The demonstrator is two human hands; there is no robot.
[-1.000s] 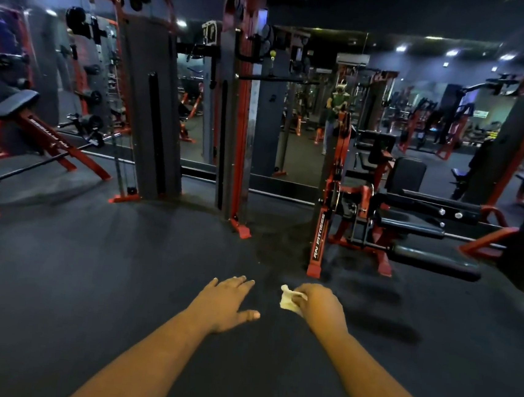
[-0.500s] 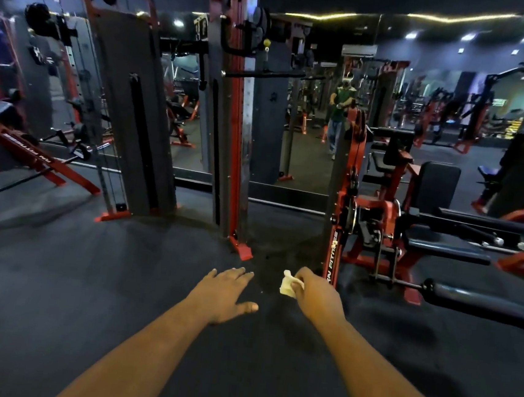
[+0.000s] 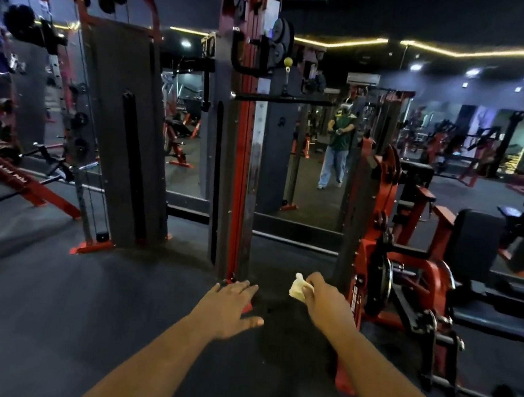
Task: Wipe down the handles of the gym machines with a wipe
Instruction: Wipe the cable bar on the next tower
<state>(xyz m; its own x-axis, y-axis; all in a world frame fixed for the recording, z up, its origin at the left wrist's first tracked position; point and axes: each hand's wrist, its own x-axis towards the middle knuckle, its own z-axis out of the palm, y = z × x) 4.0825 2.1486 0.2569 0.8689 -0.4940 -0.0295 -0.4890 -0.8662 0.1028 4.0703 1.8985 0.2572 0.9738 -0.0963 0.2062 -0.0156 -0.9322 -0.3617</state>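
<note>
White wipe (image 3: 299, 290), one right hand (image 3: 327, 304) gripping

Single head-worn wide-angle view, facing forward and tilted down across the dark gym floor (image 3: 50, 322). Both forearms enter from the bottom edge, so the left hand (image 3: 228, 307) and right hand (image 3: 327, 304) sit nearest the lens, low centre. Cable machine upright (image 3: 244, 164) stands just past them, centre; red machine (image 3: 384, 274) near right; wall mirror (image 3: 322, 159) far. Edges bend from lens distortion. No second view to overlap.
</note>
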